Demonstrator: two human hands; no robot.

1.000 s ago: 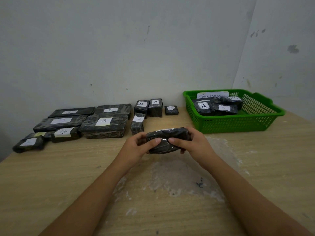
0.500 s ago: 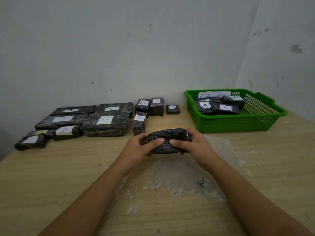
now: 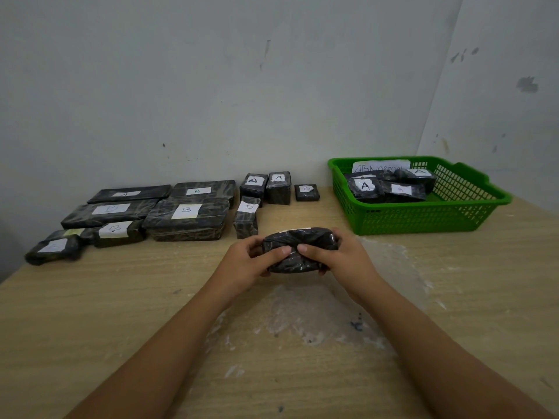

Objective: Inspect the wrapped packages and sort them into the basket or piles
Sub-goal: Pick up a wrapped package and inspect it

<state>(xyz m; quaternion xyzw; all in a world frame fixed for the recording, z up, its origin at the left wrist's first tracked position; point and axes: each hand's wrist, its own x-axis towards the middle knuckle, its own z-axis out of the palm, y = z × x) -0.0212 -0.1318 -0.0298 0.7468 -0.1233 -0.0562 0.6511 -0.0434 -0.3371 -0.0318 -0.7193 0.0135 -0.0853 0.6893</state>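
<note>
Both hands hold one black wrapped package [image 3: 302, 241] just above the middle of the wooden table [image 3: 121, 313]. My left hand [image 3: 245, 264] grips its left end, thumb across the front. My right hand [image 3: 341, 258] grips its right end. A thin white edge shows along the package's top; its label is hidden. A green basket [image 3: 423, 220] at the back right carries a paper sign and several black packages marked A [image 3: 365, 186]. Piles of black packages with white labels lie at the back left, among them a large one marked B [image 3: 185, 217].
Small packages marked A [image 3: 253, 185] stand by the wall at the back centre, with one marked D [image 3: 246, 220] just in front. White walls close the back and right sides. White powdery smears [image 3: 317, 313] mark the table under my hands.
Both hands have kept their grip on the package and barely moved; the package has tilted slightly in my hands, and the view has shifted a little.
</note>
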